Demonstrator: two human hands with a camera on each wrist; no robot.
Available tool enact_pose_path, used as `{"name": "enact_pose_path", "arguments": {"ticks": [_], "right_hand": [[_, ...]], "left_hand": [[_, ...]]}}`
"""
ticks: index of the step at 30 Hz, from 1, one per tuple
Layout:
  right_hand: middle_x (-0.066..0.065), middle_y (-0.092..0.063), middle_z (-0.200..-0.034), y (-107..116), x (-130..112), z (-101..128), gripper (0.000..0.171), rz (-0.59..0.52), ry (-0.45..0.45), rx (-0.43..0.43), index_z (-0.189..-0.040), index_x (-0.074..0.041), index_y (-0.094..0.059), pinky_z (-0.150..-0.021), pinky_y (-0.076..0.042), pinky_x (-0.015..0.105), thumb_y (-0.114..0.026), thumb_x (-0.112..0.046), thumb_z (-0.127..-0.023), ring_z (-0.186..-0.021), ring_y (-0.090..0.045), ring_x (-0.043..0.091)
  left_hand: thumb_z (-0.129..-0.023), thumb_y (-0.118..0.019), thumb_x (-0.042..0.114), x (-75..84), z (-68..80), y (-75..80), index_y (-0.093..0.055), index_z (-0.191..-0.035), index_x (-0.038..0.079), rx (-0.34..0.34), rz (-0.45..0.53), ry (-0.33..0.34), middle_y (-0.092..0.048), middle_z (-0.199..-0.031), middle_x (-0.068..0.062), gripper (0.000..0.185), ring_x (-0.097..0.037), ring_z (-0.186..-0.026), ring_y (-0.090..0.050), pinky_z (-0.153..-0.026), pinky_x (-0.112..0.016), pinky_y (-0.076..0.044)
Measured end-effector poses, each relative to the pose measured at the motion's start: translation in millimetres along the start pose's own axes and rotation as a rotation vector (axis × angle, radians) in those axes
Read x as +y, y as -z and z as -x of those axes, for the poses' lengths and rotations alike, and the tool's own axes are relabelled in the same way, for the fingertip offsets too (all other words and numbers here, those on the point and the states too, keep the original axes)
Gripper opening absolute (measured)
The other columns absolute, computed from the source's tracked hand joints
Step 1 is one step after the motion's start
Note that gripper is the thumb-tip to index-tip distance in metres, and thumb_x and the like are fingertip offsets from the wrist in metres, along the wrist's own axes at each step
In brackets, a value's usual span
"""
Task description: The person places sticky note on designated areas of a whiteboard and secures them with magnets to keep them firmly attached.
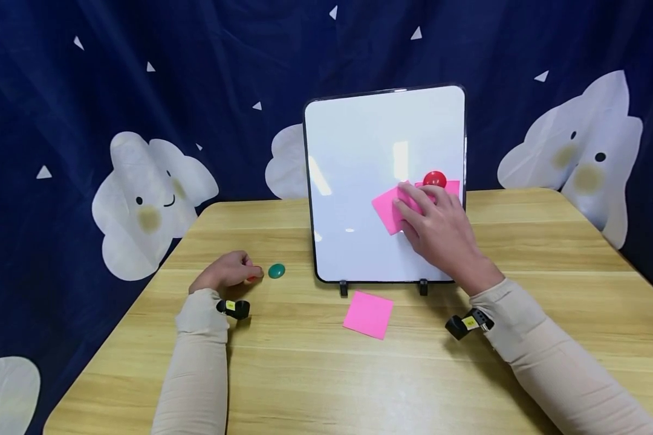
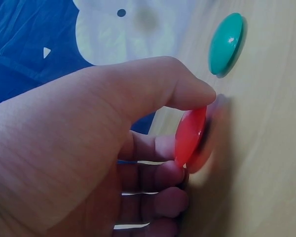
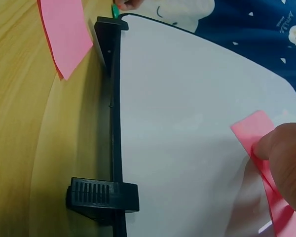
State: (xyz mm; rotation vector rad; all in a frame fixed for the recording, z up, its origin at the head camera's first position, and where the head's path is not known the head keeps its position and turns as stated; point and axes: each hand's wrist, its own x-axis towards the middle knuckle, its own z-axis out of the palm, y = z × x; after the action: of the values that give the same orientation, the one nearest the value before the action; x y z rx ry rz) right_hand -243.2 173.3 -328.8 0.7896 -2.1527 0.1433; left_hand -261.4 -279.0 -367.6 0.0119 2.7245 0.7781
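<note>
Step in hand, by my read: pinning a pink note to the whiteboard w/ a magnet.

Near: a spare pink note (image 1: 368,314) lies flat on the table (image 1: 305,374), between the two forearms, just in front of the board's feet.

Left hand (image 1: 225,273) rests on the table, fingers curled, thumb and fingertips pinching a red magnet (image 2: 190,136) right at the table surface. Green magnet (image 1: 276,271) sits just beyond its fingertips, apart.

Farther: right hand (image 1: 438,226) is raised to the upright whiteboard (image 1: 359,157), forearm angled up from the table, fingers laid fairly straight, pressing a pink note (image 1: 390,208) flat against the board's lower right. Second red magnet (image 1: 434,179) sits on the board just above the fingertips, over another pink sheet.

Next move prob. calls for lifting the pinched magnet across to the held note w/o letting the paper slip; right hand needs to keep pressure on.
</note>
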Motion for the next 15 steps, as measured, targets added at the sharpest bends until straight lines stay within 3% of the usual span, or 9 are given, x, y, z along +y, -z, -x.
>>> {"name": "enact_pose_path", "arguments": {"ticks": [7,15], "right_hand": [[0.016,-0.048,-0.146,0.0,0.3,-7.7,0.056,0.031,0.008,-0.030,-0.131,-0.008,-0.065,-0.082,-0.045,0.054,-0.083,-0.020,-0.079,-0.120,-0.047,0.042],[0.019,-0.046,-0.148,-3.9,-9.6,-10.7,0.062,0.020,-0.045,-0.032,-0.133,-0.007,-0.064,-0.082,-0.046,0.055,-0.084,-0.023,-0.077,-0.123,-0.048,0.042]], "left_hand": [[-0.086,-0.071,0.038,-2.3,-1.8,-0.7,-0.054,-0.096,0.005,0.009,-0.014,-0.011,-0.055,-0.089,-0.007,0.039,-0.023,-0.080,-0.053,-0.065,-0.032,-0.043],[-0.085,-0.070,0.036,-3.0,-2.6,-1.4,-0.054,-0.095,0.005,0.013,-0.004,-0.011,-0.055,-0.088,-0.008,0.036,-0.023,-0.079,-0.054,-0.065,-0.032,-0.044]]}}
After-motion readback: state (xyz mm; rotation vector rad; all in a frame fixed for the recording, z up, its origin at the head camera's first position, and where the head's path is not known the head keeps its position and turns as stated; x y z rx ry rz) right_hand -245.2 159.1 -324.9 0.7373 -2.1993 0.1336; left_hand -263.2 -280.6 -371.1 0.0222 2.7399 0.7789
